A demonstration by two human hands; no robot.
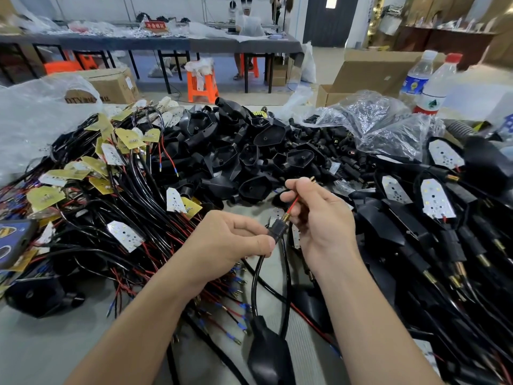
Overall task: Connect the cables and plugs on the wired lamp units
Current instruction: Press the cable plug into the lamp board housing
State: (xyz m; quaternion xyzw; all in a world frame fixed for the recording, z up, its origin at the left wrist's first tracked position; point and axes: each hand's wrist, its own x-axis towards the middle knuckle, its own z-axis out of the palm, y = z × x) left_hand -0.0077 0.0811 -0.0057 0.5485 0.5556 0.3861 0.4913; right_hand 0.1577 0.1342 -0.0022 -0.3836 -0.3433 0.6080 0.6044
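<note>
My left hand [227, 243] pinches a small black plug [278, 228] that has a brass threaded tip, at the middle of the view. A black cable [256, 276] runs from the plug down to a black lamp housing [268, 354] at the bottom. My right hand [316, 215] pinches a thin red wire [293, 204] that enters the plug's brass tip. A brass pin [312, 179] sticks out above the right hand's fingers. The two hands are close together, almost touching at the plug.
Wired LED boards [122, 151] with tangled black and red cables lie in a heap at the left. Empty black housings [249, 151] are piled behind the hands. Assembled lamp units [433, 207] lie at the right. Two water bottles [433, 84] and plastic bags stand far right.
</note>
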